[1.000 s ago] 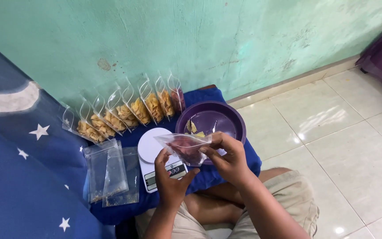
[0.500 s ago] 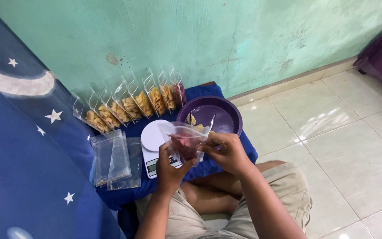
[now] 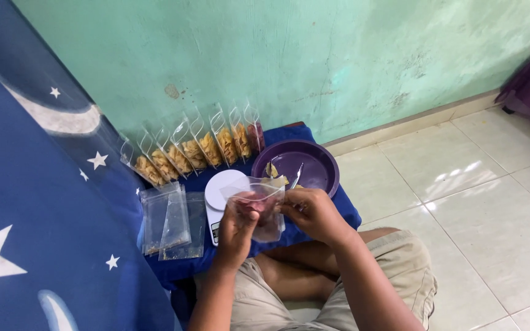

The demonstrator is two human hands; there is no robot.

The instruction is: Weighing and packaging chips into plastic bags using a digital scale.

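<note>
While we pinch the clear pouch (image 3: 259, 205) between both hands above the white scale (image 3: 223, 191), its mouth runs left to right, the left hand (image 3: 238, 225) clamped on its near-left edge and the right hand (image 3: 313, 213) on its right edge. The purple bowl (image 3: 317, 167) lies just beyond the right hand, the nearer one. Against the earlier frame, the pouch sits lower and closer to us.

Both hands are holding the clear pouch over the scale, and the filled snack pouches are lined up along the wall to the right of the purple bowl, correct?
Not quite. The head view shows the filled snack pouches lined up along the wall to the left of the purple bowl, not the right. The rest holds: left hand and right hand hold the clear pouch over the scale.
</note>
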